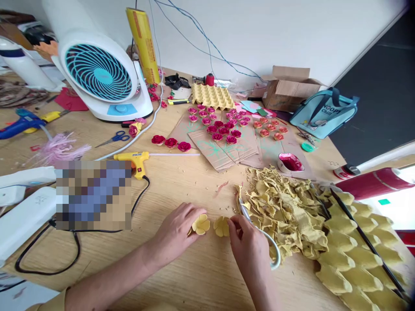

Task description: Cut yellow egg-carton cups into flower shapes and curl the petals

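Observation:
My left hand (177, 233) rests on the wooden table (181, 185), its fingers closed round a yellow egg-carton flower (201, 224). Just to the right, my right hand (248, 244) pinches a second yellow flower piece (221, 226) with its fingertips. The same hand also carries white-handled scissors (259, 235), the blades pointing up and away. Both flowers lie close together near the table's front edge.
A heap of yellow carton scraps (285, 207) and cut egg trays (353, 255) fill the right. Behind lie painted red and pink flowers (223, 127) on cardboard, a paint cup (291, 163), a yellow glue gun (134, 160), blue scissors (114, 139) and a fan (100, 73).

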`<act>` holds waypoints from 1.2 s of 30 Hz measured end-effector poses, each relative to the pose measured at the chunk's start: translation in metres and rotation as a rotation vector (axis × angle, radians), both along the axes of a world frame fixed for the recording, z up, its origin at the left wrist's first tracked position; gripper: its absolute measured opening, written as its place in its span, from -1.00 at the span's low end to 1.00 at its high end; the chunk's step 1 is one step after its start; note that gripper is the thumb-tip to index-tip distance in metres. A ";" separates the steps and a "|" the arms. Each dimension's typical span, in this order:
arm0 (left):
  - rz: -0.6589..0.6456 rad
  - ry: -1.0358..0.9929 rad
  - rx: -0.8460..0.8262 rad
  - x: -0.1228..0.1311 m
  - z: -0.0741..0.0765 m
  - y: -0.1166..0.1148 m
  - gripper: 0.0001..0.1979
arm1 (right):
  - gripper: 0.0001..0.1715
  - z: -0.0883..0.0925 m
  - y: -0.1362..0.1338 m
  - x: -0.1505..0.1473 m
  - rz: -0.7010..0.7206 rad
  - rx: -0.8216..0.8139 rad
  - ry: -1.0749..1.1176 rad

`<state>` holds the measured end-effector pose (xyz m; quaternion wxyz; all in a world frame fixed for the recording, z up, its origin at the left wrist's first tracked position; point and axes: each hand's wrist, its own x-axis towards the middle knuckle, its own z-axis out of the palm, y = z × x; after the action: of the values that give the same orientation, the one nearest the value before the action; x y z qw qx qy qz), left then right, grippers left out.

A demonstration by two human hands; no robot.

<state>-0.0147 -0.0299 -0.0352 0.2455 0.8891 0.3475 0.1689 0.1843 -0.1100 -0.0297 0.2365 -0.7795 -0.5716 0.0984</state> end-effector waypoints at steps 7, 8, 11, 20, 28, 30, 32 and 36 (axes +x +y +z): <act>-0.001 -0.010 -0.020 0.000 -0.001 -0.003 -0.40 | -0.70 -0.002 0.001 0.003 -0.043 0.007 -0.017; -0.004 -0.013 -0.021 -0.001 0.000 -0.003 -0.37 | -0.70 -0.002 0.000 0.004 -0.049 0.013 -0.024; 0.000 -0.016 -0.029 -0.004 0.003 -0.005 -0.30 | -0.70 0.000 -0.006 0.007 -0.061 0.059 -0.043; 0.038 -0.033 -0.047 -0.026 0.006 -0.010 -0.29 | -0.78 0.003 -0.042 0.012 -0.029 0.262 -0.012; 0.091 -0.024 -0.035 -0.038 0.006 -0.015 -0.36 | -0.87 -0.008 -0.067 -0.010 0.065 0.333 0.046; 0.104 -0.026 -0.038 -0.038 0.005 -0.017 -0.38 | -0.89 -0.010 -0.067 -0.014 0.106 0.337 0.052; 0.119 -0.032 -0.036 -0.037 0.003 -0.018 -0.39 | -0.89 -0.013 -0.067 -0.015 0.150 0.343 0.035; 0.140 -0.054 -0.016 -0.037 -0.003 -0.020 -0.47 | -0.88 -0.017 -0.065 -0.015 0.208 0.341 0.021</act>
<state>-0.0516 -0.0495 -0.0379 0.2496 0.8556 0.4036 0.2067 0.1692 -0.1746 -0.0468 0.3596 -0.6639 -0.6549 0.0321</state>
